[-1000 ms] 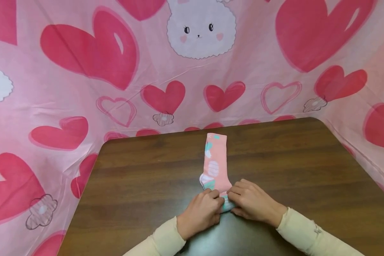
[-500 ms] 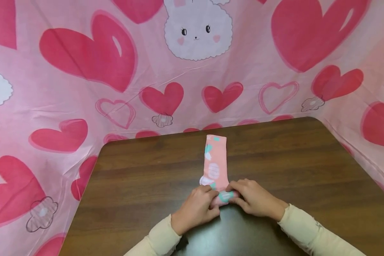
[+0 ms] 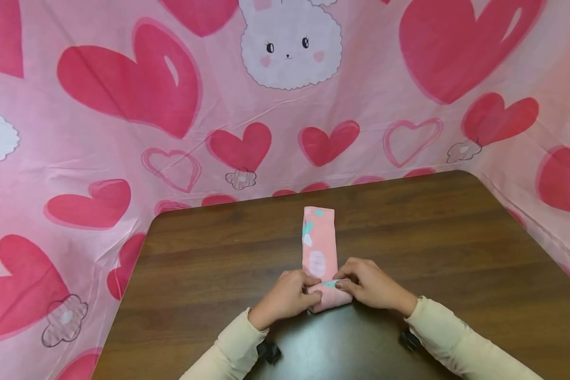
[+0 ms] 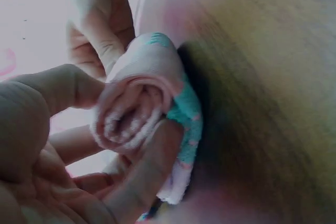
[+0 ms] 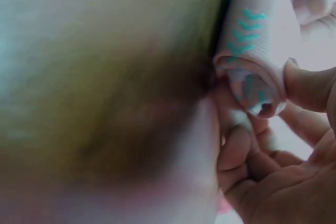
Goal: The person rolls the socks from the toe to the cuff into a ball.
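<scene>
A pink sock (image 3: 322, 240) with white and teal patches lies lengthwise on the table, its cuff end flat and away from me. The near end is coiled into a roll, whose spiral layers show in the left wrist view on the sock (image 4: 134, 106). My left hand (image 3: 287, 296) pinches the roll's left end between thumb and fingers. At the right end, my right hand (image 3: 372, 283) grips the roll likewise, thumb on the near side. Teal chevrons mark the roll's outside in the right wrist view, on the sock (image 5: 257, 30).
The dark wooden table (image 3: 218, 248) stretches out around the sock. Behind it and at both sides hangs a pink curtain (image 3: 275, 105) printed with hearts and a white bunny. Black wrist gear (image 3: 268, 351) shows under the left sleeve.
Both hands have rolled the sock's near end over itself, away from me. The heel patch, visible before, is now inside or under the roll, and the flat length is shorter.
</scene>
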The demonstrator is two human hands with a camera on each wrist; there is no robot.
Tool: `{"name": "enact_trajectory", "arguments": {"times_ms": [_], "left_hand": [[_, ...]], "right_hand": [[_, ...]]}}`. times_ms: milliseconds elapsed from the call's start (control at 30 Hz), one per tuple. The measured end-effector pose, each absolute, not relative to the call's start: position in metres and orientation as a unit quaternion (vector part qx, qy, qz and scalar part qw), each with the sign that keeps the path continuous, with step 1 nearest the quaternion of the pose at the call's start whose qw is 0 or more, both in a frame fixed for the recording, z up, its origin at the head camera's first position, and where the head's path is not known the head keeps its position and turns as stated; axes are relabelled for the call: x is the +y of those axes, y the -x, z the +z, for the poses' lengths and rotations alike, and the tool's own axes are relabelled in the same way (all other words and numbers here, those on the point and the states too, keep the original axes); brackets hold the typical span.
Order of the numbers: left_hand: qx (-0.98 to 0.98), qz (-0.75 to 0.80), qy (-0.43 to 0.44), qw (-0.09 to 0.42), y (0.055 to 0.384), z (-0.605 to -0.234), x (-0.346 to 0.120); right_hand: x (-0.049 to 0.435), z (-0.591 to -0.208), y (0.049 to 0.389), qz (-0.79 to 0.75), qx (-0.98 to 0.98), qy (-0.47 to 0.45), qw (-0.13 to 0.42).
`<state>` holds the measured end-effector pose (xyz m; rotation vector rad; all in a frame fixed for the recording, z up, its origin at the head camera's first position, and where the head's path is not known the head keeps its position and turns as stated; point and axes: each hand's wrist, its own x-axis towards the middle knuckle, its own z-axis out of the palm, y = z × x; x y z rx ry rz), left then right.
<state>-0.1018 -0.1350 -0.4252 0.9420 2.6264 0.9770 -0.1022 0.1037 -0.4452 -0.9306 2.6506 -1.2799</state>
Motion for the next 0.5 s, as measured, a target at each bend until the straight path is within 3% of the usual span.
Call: {"name": "enact_trajectory", "arguments": {"times_ms": [100,267,367,500], "left_hand": [[0.898,0.312,-0.297,0.093,0.101,-0.423,-0.137],[0.901,0.274,-0.335,0.033,0.100,-0.421,-0.134],[0.881,0.255,-0.399,-0.009,0.099,-0.421,-0.131],[0.863,0.213,-0.455,-0.059,0.096,-0.421,-0.133]], "right_hand": [[0.100,-0.440,0.106,-0.406,0.868,0.281,0.053],[0.092,-0.433,0.109,-0.376,0.894,0.232,0.071],[0.090,-0.433,0.107,-0.351,0.908,0.225,0.035],[0.094,-0.437,0.099,-0.307,0.898,0.306,-0.070]]}}
